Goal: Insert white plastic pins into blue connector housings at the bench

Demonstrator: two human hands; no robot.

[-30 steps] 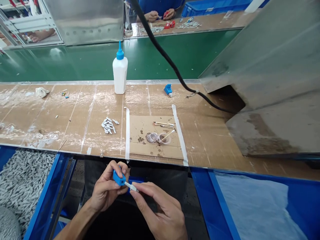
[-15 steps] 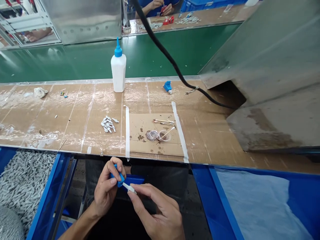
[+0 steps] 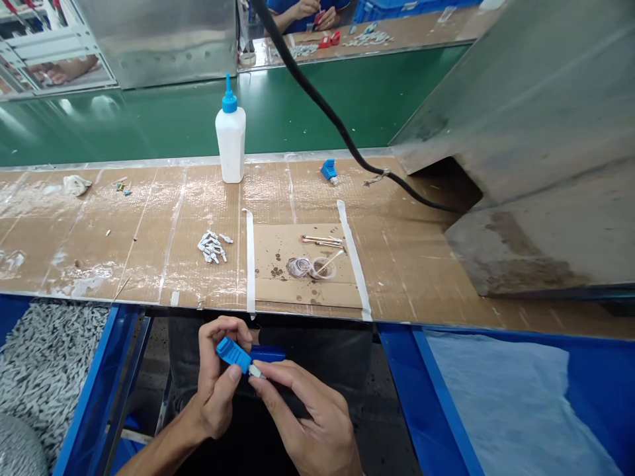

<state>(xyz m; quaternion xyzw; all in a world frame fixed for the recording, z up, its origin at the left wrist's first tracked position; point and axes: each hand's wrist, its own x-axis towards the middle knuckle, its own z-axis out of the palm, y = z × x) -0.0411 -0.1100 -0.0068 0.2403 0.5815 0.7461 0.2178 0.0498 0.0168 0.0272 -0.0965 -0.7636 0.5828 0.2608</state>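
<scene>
Just below the bench edge, my left hand (image 3: pixel 218 383) grips a blue plastic part (image 3: pixel 233 354) with a ribbed face, thumb and fingers on its sides. The thumb and forefinger of my right hand (image 3: pixel 310 413) pinch a small light grey plastic piece (image 3: pixel 256 372) against the blue part's lower right end. The two pieces touch; how deep the grey one sits in the blue one is hidden. On the bench lie a pile of similar grey pieces (image 3: pixel 212 247) and another blue part (image 3: pixel 329 170) with a pale piece at its end.
A white bottle (image 3: pixel 231 145) with a blue nozzle stands at the back. A taped cardboard sheet (image 3: pixel 278 291) bears small dishes (image 3: pixel 322 268) and cotton swabs (image 3: pixel 322 239). Blue bins flank me, the left full of grey pieces (image 3: pixel 54 363). A black cable (image 3: pixel 327 112) crosses above; a co-worker sits opposite.
My left hand has turned the blue part so its broad ribbed face shows. The grey piece now sits closer against it, with less of its length visible. The view has shifted slightly.
</scene>
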